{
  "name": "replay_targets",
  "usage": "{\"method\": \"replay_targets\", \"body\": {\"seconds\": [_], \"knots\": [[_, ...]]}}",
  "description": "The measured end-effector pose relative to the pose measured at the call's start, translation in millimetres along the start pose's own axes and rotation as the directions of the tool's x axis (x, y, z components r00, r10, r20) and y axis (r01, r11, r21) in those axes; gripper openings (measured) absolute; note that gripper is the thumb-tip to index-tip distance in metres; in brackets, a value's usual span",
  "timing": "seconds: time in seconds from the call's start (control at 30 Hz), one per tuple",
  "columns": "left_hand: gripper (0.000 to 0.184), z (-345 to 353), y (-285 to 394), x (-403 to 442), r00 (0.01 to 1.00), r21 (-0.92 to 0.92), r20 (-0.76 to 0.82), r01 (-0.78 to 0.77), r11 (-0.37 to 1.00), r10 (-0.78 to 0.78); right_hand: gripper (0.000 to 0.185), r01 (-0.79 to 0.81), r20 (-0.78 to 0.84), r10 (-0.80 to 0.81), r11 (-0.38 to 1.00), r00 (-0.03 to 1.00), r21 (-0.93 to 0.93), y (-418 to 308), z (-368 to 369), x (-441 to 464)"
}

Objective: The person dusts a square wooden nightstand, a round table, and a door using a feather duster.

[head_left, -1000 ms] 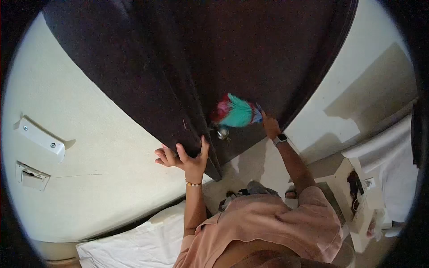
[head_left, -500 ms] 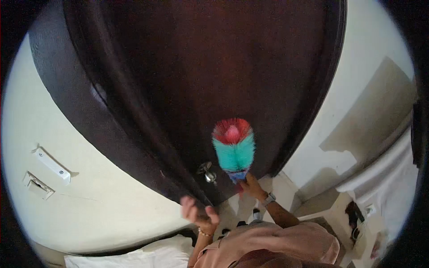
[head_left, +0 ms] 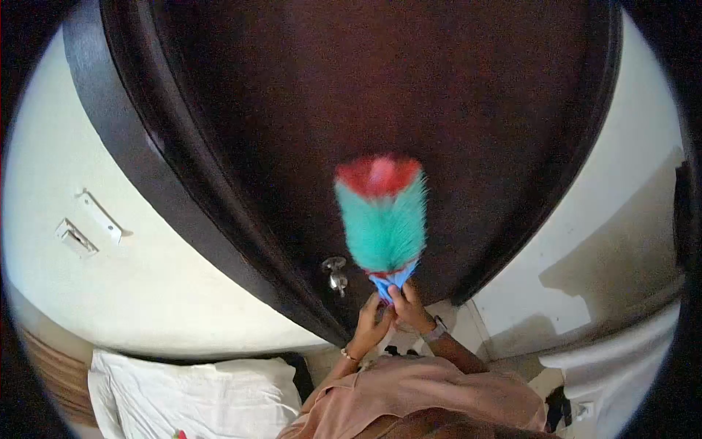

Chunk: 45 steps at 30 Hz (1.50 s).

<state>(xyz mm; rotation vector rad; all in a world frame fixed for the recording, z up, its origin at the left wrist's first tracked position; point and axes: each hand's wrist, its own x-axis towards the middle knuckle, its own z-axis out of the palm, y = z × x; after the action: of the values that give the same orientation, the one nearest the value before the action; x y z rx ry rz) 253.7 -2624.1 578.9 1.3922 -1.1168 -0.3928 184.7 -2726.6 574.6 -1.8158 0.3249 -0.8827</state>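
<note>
A fluffy duster (head_left: 384, 227) with red, teal and blue bristles stands upright in front of a dark brown door (head_left: 453, 95). My right hand (head_left: 409, 306) grips it just below the blue bristles, the thumb laid along its base. Close beside it, my left hand (head_left: 373, 328) is closed at the lower end of the same duster. Most of the handle is hidden by my fingers. A metal door knob (head_left: 337, 279) shows on the door to the left of the duster.
A dark door frame (head_left: 197, 197) curves down the left side. White wall switches (head_left: 75, 237) sit on the left wall. White pillows (head_left: 205, 388) lie at the lower left. A white cloth (head_left: 621, 358) hangs at the lower right.
My left hand has moved right from beside the frame and closed at the duster's lower end. The duster is a little higher and looks larger. The view has shifted slightly.
</note>
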Motion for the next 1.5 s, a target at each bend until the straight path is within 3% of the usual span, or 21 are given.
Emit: {"method": "replay_targets", "body": {"seconds": [0.13,0.27,0.33,0.43,0.47,0.57,0.67,0.77,0.87,0.93,1.0,1.03,1.1,1.17,1.3,1.37,1.4,1.47,1.5], "knots": [[0.021,0,16,7,0.998,0.016,-0.054,0.031,0.999,-0.030,0.024,-0.057,0.062,0.056,0.998,0.996,-0.001,8,-6,2],[0.020,-3,12,12,0.997,0.078,-0.055,-0.043,0.996,0.047,0.025,-0.036,0.082,0.038,0.999,0.996,-0.036,18,-7,0],[0.020,-5,9,12,0.998,0.112,-0.050,-0.041,0.993,0.046,0.025,0.011,0.079,-0.009,1.000,0.997,-0.028,14,-6,2],[0.021,-6,10,10,0.993,0.078,-0.026,0.116,0.990,-0.114,0.024,0.095,0.041,-0.095,0.995,0.995,0.000,13,-3,7],[0.021,-5,7,10,0.995,0.068,-0.030,0.097,0.993,-0.095,0.023,0.125,0.023,-0.126,0.992,0.992,0.011,14,-2,8],[0.022,-3,2,12,0.999,0.067,-0.031,0.039,0.997,-0.037,0.023,0.293,0.086,-0.281,0.933,0.956,-0.209,38,-4,3],[0.023,-3,6,16,0.999,0.117,-0.026,-0.024,0.993,0.027,0.023,0.133,0.127,-0.112,0.976,0.986,-0.170,53,-7,-3],[0.023,-1,6,17,0.998,0.143,-0.030,-0.042,0.989,0.047,0.024,0.053,0.111,-0.045,0.996,0.993,-0.068,29,-10,4],[0.024,0,1,15,0.999,0.127,-0.030,0.017,0.992,-0.013,0.025,0.138,0.049,-0.137,0.990,0.989,-0.017,18,-10,8],[0.025,3,-7,12,0.997,0.114,-0.052,0.057,0.992,-0.052,0.026,0.412,0.144,-0.386,0.851,0.911,-0.326,34,-12,8],[0.025,1,-13,12,0.998,0.188,-0.066,0.006,0.982,0.007,0.027,0.366,0.172,-0.327,0.878,0.929,-0.309,40,-11,4],[0.025,-1,-13,12,0.997,0.225,-0.073,-0.019,0.974,0.036,0.026,0.171,0.155,-0.149,0.975,0.977,-0.144,39,-8,0],[0.018,-3,-4,15,0.989,0.279,-0.116,-0.055,0.959,0.090,0.025,0.156,0.139,-0.137,0.979,0.981,-0.133,35,-9,-1],[0.016,-9,0,20,0.980,0.360,-0.148,-0.071,0.930,0.132,0.023,0.484,0.157,-0.466,0.756,0.871,-0.442,30,-12,7],[0.022,-34,12,36,0.948,0.603,-0.168,-0.118,0.789,0.270,0.021,0.256,0.066,-0.265,0.794,0.962,-0.551,30,-35,39],[0.022,-42,19,47,0.945,0.776,-0.198,-0.013,0.631,0.262,0.025,0.217,0.078,-0.212,0.780,0.974,-0.587,-2,-57,75],[0.022,-45,15,50,0.951,0.770,-0.204,0.011,0.638,0.230,0.028,0.197,0.112,-0.164,0.752,0.980,-0.629,-12,-67,91],[0.022,-51,-4,58,0.963,0.764,-0.209,0.051,0.644,0.172,0.032,0.247,0.006,-0.313,0.738,0.950,-0.628,-36,-88,121],[0.021,-53,-12,59,0.965,0.784,-0.190,0.037,0.620,0.183,0.033,0.121,-0.049,-0.196,0.764,0.979,-0.634,-46,-100,135]]}}
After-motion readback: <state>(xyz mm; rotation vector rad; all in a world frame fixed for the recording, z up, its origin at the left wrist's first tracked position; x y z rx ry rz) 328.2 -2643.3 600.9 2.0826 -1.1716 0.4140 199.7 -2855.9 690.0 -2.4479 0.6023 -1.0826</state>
